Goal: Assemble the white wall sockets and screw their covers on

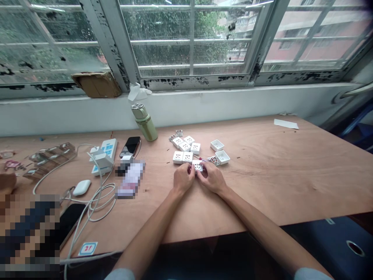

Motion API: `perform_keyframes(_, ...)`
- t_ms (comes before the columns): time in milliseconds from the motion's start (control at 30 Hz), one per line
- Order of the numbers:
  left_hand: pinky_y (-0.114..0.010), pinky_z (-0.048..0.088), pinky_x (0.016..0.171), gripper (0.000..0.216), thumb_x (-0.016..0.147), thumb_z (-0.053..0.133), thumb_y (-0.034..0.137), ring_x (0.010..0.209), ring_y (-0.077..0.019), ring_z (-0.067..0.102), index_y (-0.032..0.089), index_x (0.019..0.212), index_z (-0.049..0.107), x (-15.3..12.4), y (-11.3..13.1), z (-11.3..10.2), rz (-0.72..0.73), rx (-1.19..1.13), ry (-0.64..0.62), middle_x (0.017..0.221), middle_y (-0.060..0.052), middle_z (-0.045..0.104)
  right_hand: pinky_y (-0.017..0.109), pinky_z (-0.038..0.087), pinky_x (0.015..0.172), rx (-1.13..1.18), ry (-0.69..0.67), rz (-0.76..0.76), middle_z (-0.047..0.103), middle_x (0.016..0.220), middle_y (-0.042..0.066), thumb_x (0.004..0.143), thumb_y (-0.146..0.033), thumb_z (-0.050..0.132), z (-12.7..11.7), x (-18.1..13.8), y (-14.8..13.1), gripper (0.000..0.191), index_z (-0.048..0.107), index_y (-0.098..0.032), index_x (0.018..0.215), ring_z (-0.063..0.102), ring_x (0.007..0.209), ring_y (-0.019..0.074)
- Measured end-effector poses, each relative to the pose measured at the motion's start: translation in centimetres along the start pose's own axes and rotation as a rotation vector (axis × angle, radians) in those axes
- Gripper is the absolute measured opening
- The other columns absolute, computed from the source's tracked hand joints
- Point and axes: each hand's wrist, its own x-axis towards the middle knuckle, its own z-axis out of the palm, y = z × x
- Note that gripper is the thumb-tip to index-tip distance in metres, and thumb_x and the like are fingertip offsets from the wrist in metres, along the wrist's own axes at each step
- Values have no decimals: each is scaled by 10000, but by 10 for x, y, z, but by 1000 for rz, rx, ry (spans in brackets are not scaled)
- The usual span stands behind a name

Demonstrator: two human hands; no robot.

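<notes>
Left hand (pixel 183 178): bare, fingers curled, at the near-left side of the held piece, forearm reaching in from a pale blue sleeve (pixel 120 274)

Right hand (pixel 211 179): bare, fingers curled, at the near-right side of the same piece, knuckles just beside the left hand

Grip: both hands closed and pinching one white square socket faceplate (pixel 197 166) between them, no gap left open; exact fingertip contact partly hidden by the fingers

Held piece: just above the tabletop, between both hands, three-pin socket face tilted up toward the camera

Just past the hands: six more white square socket faceplates (pixel 187 157) in a loose cluster, touching or nearly touching; two open white plastic back boxes (pixel 222 157) to the right; small metal terminal parts with red wire (pixel 212 160) beside the nearer box

Left of the hands: long white charging cable (pixel 96 202), glossy white earbud case (pixel 81 187), white power strip with blue panels (pixel 105 155), black smartphone (pixel 131 146)

Far edge: pale green metal flask (pixel 145 122) on a light plywood table (pixel 276 175), white paper sheet (pixel 286 123)

Beyond: white steel window frame (pixel 192 81) with flaking black paint, rain-speckled glass
</notes>
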Motion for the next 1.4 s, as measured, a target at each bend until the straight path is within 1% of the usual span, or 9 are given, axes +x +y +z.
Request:
perform_keyframes(133,-248,370,595,311,937,464,344,615,-130,553,173,703,574,0,0,0,-7,5,8,702,-33,643,368,498,839,-7,-13,3,665,1024,131,884,-312,514,0,1,0,305,600,-139,1120,607,931,244)
perform_keyframes(467,-238,393,624,256,948,472,359,689,-147,625,177,834,611,1,0,0,-63,23,-27,789,-49,692,372,479,909,-14,3,8,671,1101,136,936,-326,476,7,0,5,305,606,-135,1134,606,1039,254)
perform_keyframes(600,-237,390,623,263,956,463,377,712,-155,641,180,871,615,3,1,0,-100,48,-48,816,-55,701,365,476,907,-37,-12,14,671,1100,134,941,-332,472,8,2,5,312,605,-136,1144,606,1035,250)
perform_keyframes(867,-249,388,632,296,974,419,409,744,-178,657,188,906,605,4,1,-1,-116,126,-68,830,-59,707,351,482,845,-81,-34,15,672,1033,129,943,-339,480,8,5,6,311,610,-126,1128,609,944,243)
perform_keyframes(1067,-257,399,645,316,984,380,427,760,-188,661,192,945,589,3,0,-2,-109,154,-96,854,-69,707,360,479,879,-64,-20,-12,666,1070,122,945,-312,475,9,6,8,288,602,-142,1141,600,998,246)
perform_keyframes(1200,-262,387,635,302,989,363,399,756,-193,658,194,958,582,3,0,-3,-94,165,-104,851,-66,704,373,479,898,-60,-26,-26,663,1095,127,945,-288,465,10,6,9,295,593,-138,1164,594,1028,253)
perform_keyframes(1300,-269,362,610,289,992,343,348,722,-192,644,194,926,578,4,-2,-5,-78,182,-107,829,-63,697,385,478,904,-58,-39,-39,664,1101,130,945,-279,452,9,6,10,304,587,-137,1178,590,1038,258)
perform_keyframes(1400,-270,357,618,295,992,328,311,720,-180,631,201,890,583,4,-3,-8,-47,163,-100,838,-55,694,388,475,909,-54,-48,-57,661,1112,133,928,-257,454,8,6,10,317,578,-133,1193,586,1040,256)
